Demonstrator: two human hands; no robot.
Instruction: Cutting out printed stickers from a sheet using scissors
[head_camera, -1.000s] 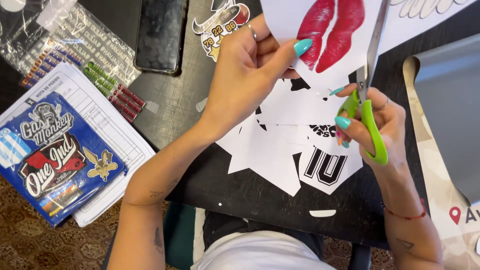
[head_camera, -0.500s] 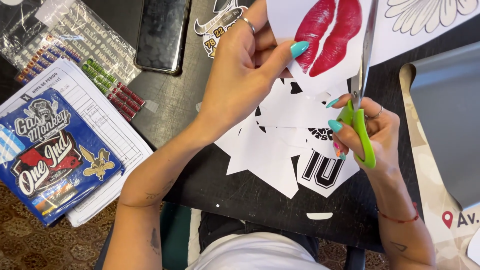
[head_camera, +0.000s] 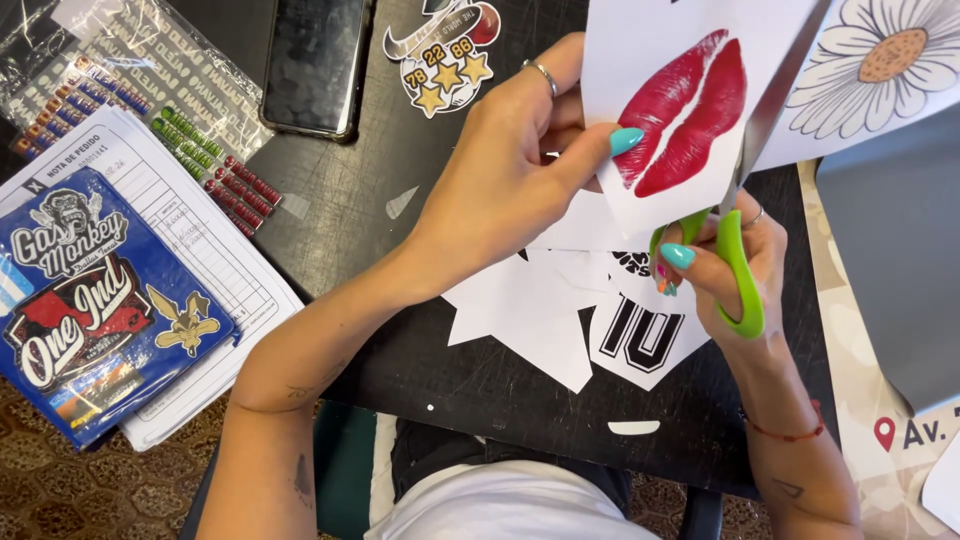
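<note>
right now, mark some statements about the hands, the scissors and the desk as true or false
1. The right hand works green-handled scissors. True.
2. The left hand holds a sheet with red lips. True.
3. The phone lies in the left hand. False: it lies on the black desk, apart from both hands.
4. The scissors cut through the daisy print. False: the blades run between lips and daisy.
5. The blue printed sheet lies at the right hand. False: it lies far left.

Bare dark tabletop (head_camera: 340, 215) lies open left of the left hand (head_camera: 500, 180). Paper scraps (head_camera: 540, 320) crowd the space beneath it; a phone (head_camera: 312, 62) blocks the far edge.
</note>
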